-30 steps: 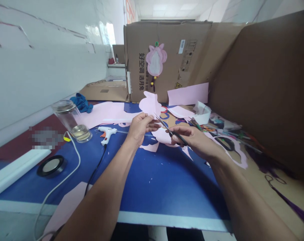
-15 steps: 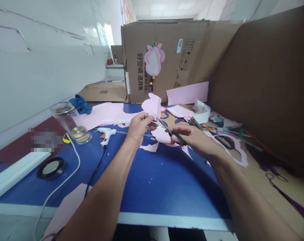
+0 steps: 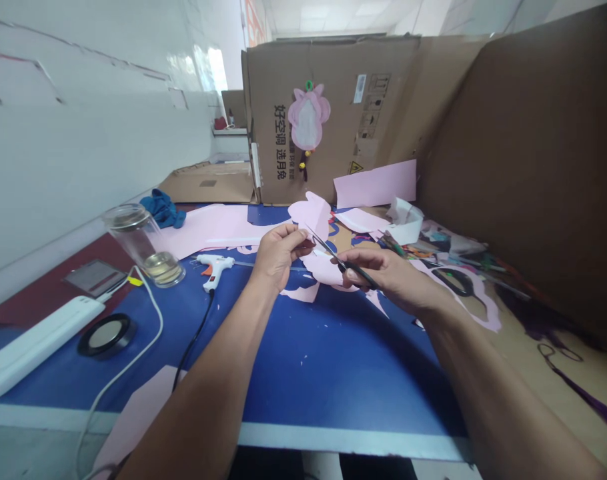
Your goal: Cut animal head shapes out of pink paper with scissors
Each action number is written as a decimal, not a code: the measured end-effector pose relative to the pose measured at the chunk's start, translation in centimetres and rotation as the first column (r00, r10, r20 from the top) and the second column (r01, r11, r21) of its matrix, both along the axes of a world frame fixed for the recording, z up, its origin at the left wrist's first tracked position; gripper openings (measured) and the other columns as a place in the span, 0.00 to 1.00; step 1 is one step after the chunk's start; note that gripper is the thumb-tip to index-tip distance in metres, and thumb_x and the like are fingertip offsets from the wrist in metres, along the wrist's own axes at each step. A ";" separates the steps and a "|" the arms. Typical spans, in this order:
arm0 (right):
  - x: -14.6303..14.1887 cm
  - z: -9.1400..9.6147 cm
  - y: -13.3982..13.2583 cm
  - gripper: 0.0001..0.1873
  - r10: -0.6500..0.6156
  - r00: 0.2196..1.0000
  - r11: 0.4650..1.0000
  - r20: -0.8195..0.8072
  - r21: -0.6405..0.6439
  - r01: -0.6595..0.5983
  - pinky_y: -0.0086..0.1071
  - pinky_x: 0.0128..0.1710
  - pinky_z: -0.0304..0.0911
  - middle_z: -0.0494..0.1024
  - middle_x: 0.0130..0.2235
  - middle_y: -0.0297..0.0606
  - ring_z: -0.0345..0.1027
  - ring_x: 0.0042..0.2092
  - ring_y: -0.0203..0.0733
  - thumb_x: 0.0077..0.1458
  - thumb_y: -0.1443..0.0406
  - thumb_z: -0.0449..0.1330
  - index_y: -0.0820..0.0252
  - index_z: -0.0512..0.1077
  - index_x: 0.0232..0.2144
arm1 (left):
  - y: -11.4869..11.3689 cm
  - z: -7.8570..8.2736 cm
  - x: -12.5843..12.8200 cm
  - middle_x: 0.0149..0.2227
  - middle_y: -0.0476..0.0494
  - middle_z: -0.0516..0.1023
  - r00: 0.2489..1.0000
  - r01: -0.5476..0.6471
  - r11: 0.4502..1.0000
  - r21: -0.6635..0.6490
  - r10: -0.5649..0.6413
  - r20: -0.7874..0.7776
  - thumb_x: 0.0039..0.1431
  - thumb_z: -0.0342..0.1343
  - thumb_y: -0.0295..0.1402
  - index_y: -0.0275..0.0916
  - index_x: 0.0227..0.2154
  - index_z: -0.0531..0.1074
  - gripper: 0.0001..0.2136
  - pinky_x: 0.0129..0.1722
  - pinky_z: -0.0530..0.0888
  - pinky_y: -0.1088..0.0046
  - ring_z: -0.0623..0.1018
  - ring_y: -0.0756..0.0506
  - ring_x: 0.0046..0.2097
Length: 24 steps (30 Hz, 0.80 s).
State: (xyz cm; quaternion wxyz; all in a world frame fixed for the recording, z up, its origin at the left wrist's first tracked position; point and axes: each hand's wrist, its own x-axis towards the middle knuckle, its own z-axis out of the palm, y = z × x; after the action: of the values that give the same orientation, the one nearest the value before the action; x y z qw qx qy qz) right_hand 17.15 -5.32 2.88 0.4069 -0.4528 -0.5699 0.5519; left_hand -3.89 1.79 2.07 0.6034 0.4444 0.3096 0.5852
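My left hand [image 3: 279, 255] pinches the lower edge of a pink paper cutout [image 3: 311, 212] with a scalloped outline, held up above the table. In my right hand [image 3: 383, 273] is a pair of scissors [image 3: 351, 268], its dark handles within my fingers. The blades point up and left and meet the paper close to my left fingertips. Whether the blades are parted is hard to make out. Below both hands lie pink paper scraps [image 3: 303, 292] on the blue tabletop [image 3: 303, 373].
To the left stand a white glue gun [image 3: 216, 270], a glass jar [image 3: 148, 247], a black tape roll [image 3: 106, 335] and a white power strip [image 3: 43, 343]. A cardboard box [image 3: 333, 120] with a pink paper ornament [image 3: 307, 120] rises behind. Craft scraps and second scissors [image 3: 558, 353] lie right.
The pink cutout has turned and shifted slightly right and down between my hands. Both hands stay nearly in place, with the scissors still at the paper.
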 end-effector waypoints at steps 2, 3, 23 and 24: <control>0.0 0.0 0.0 0.28 0.000 1.000 1.000 -0.004 0.001 0.000 0.33 0.36 0.67 0.79 0.31 0.34 0.70 0.32 0.37 0.43 0.49 0.78 0.57 0.81 0.43 | -0.2 0.1 0.1 0.28 0.44 0.81 1.000 0.009 1.000 0.009 -0.009 -0.016 0.46 0.71 0.34 0.37 0.26 0.76 0.10 0.37 0.77 0.72 0.80 0.48 0.32; 0.0 -0.1 0.0 0.29 -0.004 1.000 1.000 -0.009 -0.002 0.004 0.33 0.36 0.67 0.79 0.31 0.34 0.70 0.32 0.37 0.43 0.49 0.78 0.57 0.81 0.43 | -0.2 0.1 0.1 0.28 0.44 0.81 1.000 0.012 1.000 0.010 -0.012 -0.019 0.46 0.71 0.34 0.37 0.26 0.76 0.09 0.37 0.77 0.71 0.80 0.48 0.32; -0.3 0.3 -0.1 0.30 -0.029 1.000 1.000 0.013 0.000 0.029 0.36 0.36 0.68 0.79 0.31 0.34 0.72 0.33 0.40 0.41 0.48 0.78 0.57 0.80 0.43 | -0.9 0.5 0.5 0.28 0.44 0.81 0.998 0.058 0.997 -0.047 -0.058 0.006 0.47 0.67 0.29 0.38 0.26 0.72 0.08 0.35 0.77 0.71 0.82 0.46 0.31; -0.3 0.3 -0.1 0.30 -0.025 1.000 1.000 0.008 0.000 0.025 0.36 0.37 0.68 0.80 0.31 0.34 0.73 0.33 0.40 0.41 0.48 0.78 0.57 0.81 0.43 | -0.9 0.5 0.5 0.28 0.44 0.81 0.998 0.060 0.997 -0.049 -0.060 0.004 0.47 0.68 0.29 0.38 0.26 0.71 0.09 0.35 0.77 0.71 0.82 0.46 0.32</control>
State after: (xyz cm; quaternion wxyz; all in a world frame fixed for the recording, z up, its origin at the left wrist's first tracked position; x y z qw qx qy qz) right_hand 16.87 -5.41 3.20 0.4114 -0.4623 -0.5658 0.5449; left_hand -3.39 0.90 2.57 0.6318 0.4378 0.3098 0.5596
